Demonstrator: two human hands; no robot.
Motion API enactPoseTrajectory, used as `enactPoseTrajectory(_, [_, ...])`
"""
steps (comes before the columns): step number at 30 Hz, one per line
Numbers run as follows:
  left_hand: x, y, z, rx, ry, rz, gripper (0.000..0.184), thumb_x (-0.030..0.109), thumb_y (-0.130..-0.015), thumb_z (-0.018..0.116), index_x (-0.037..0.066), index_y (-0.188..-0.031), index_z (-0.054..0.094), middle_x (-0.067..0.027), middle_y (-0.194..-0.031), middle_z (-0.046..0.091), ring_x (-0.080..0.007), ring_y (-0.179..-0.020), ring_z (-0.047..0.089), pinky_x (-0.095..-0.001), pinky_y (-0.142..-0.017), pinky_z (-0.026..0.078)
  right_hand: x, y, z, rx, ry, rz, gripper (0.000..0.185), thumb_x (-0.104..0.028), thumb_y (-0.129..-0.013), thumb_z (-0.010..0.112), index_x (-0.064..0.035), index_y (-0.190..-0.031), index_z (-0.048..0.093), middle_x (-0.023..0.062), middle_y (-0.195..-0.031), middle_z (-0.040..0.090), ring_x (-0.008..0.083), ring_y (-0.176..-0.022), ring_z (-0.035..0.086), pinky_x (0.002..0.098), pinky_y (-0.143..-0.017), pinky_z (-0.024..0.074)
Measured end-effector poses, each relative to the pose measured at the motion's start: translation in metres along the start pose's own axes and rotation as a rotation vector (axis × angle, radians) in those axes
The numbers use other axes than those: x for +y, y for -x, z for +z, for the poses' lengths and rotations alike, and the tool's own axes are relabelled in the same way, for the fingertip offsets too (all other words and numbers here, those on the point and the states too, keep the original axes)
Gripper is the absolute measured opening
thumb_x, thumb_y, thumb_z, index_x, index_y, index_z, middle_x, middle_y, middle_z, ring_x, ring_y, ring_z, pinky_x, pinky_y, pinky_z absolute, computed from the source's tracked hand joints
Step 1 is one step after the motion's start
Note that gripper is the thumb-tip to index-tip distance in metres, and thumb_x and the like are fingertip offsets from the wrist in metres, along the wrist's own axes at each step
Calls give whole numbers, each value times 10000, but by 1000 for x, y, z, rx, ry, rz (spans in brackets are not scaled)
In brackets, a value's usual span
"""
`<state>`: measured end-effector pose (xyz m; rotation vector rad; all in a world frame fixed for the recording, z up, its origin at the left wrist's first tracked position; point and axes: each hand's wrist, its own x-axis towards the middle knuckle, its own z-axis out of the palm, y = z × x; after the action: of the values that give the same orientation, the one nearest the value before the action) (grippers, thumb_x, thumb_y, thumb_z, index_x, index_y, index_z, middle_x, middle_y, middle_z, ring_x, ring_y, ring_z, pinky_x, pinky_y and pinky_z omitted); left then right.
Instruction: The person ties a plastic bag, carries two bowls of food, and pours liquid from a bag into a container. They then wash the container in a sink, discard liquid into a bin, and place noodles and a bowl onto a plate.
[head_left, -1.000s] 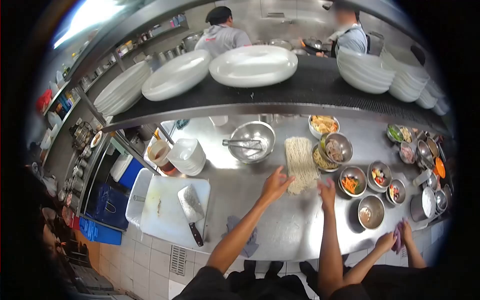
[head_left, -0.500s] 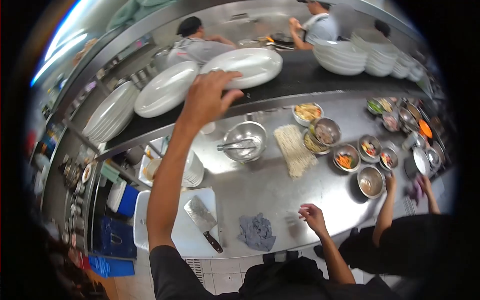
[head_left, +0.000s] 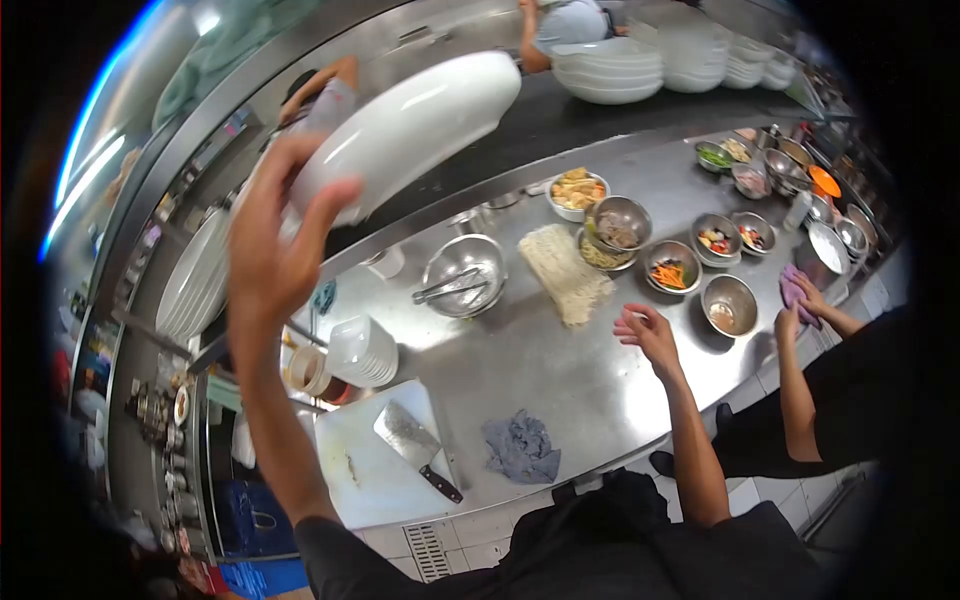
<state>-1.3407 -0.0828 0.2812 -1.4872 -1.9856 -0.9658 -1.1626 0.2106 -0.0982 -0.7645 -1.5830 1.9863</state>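
Observation:
My left hand (head_left: 275, 235) is raised at the upper left with its fingers and thumb round the near end of a large white oval plate (head_left: 415, 125), tilted above the dark shelf. Over the steel counter, my right hand (head_left: 648, 335) hangs with fingers apart and nothing in them. Just beyond it lies a block of pale noodles (head_left: 565, 273). Steel bowls of carrot strips (head_left: 672, 268) and brownish liquid (head_left: 729, 307) are to its right. A steel bowl with tongs (head_left: 465, 275) stands left of the noodles.
A cleaver (head_left: 415, 445) lies on the white cutting board (head_left: 350, 500). A grey cloth (head_left: 523, 447) is beside it. Stacked white bowls (head_left: 607, 72) stand on the shelf (head_left: 560, 125). At the right, a co-worker's hands hold a purple cloth (head_left: 795, 292). Two people work behind the shelf.
My left hand went up to the shelf and now lifts and tilts an oval plate. My right hand drew back from the noodles, then rose slightly. The view has shifted.

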Motion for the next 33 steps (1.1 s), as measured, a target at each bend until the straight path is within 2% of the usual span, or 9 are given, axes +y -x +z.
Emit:
enactPoseTrajectory(3, [44,51,-12,21,117,5,237,143,-839,614,-44,-969,550,-99,-856,519,-179,-830,517,-301,-734,419,15,-53,-28,25,-164,82,467,-326,-899,639,-13,-1209,483,142,-1006,646,204,-892,659,314,-755,533])
enactPoseTrajectory(5, [68,74,-11,-53,89,33,354,322,-842,625,-15,-827,519,-92,-703,443,-188,-687,447,-295,-632,339,50,-119,-62,-6,-229,130,603,-391,-871,659,8,-1253,418,205,-1141,581,247,-992,626,353,-815,523])
enactPoseTrajectory(6, [84,87,12,0,97,-3,415,387,-796,687,5,-817,526,-85,-680,462,-196,-667,470,-309,-644,364,57,-145,-68,33,-231,186,634,-389,-874,650,19,-1278,379,233,-1194,536,272,-1032,603,371,-838,516])
enactPoseTrajectory(8, [104,106,48,-306,231,-179,372,262,-698,805,33,-907,599,-100,-762,587,-243,-754,578,-341,-689,445,69,-192,-73,64,-227,247,666,-387,-878,640,30,-1303,340,261,-1248,490,297,-1072,581,390,-862,509])
enactPoseTrajectory(10, [93,133,114,-667,370,-283,355,185,-734,777,14,-988,597,-135,-860,615,-311,-810,603,-364,-711,477,95,-234,-73,-72,-179,356,679,-322,-899,604,41,-1349,250,298,-1309,413,337,-1132,535,419,-902,491])
enactPoseTrajectory(11, [88,151,154,-683,399,-283,319,182,-775,742,9,-998,594,-146,-896,609,-319,-828,609,-376,-728,479,113,-257,-73,-30,-262,398,580,-274,-908,570,50,-1316,314,262,-1248,466,324,-1080,560,425,-882,505])
enactPoseTrajectory(16, [84,234,321,-579,493,-347,231,147,-784,715,41,-959,609,-115,-887,607,-296,-832,602,-345,-716,468,106,-276,-46,148,-260,374,306,-165,-945,484,26,-1180,523,165,-1068,629,267,-914,651,401,-769,587])
enactPoseTrajectory(20, [88,240,381,-554,322,-155,193,184,-820,657,74,-972,614,-49,-886,597,-233,-823,587,-361,-698,455,67,-262,-45,182,-164,318,232,-147,-939,517,-8,-1118,568,152,-1029,648,255,-825,675,396,-663,615])
enactPoseTrajectory(33, [43,252,536,-449,284,-141,106,102,-843,601,49,-933,620,-66,-874,595,-251,-829,566,-372,-726,454,12,-224,-69,36,-116,164,340,1,-920,357,9,-1245,457,195,-1072,618,306,-877,669,396,-687,604])
